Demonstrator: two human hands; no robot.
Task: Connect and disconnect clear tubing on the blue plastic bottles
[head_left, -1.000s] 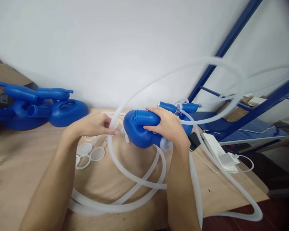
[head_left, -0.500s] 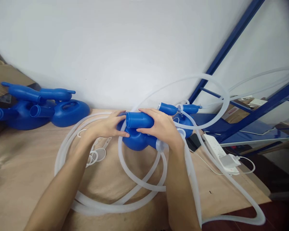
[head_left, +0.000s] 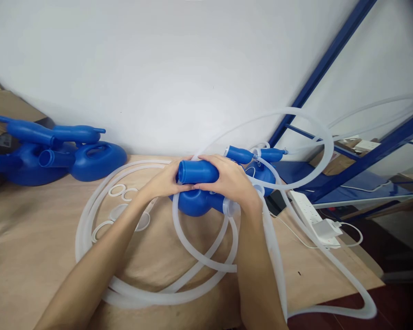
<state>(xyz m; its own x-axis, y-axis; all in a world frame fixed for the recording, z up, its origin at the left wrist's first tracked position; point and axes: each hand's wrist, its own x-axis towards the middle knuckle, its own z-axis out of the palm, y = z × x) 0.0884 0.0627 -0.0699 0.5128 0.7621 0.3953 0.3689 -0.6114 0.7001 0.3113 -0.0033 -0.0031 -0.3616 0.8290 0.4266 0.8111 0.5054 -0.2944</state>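
Note:
A blue wide-mouthed plastic piece [head_left: 199,172] lies sideways above a blue plastic jug [head_left: 195,203], its open end facing left. From the right, my right hand [head_left: 229,178] wraps round it, with the thumb beneath. My left hand [head_left: 170,178] closes on its left end, thumb under the mouth and nearly meeting the right thumb. My palms hide parts of the piece and jug. The jug's spout points right and has a clear collar [head_left: 230,207] on it. A translucent hose [head_left: 192,250] loops in front of the jug and round the table.
White rings and discs [head_left: 119,211] lie left of the jug. More blue jugs [head_left: 98,160] with matching pieces on top stand at the left by a cardboard box [head_left: 13,107]. At the right are another blue jug [head_left: 266,176], a white power strip [head_left: 309,215] and a blue shelf frame [head_left: 316,78].
My left hand has moved right and in under the blue piece's mouth. My left forearm has shifted right, showing more white rings. The right hand stays almost in place.

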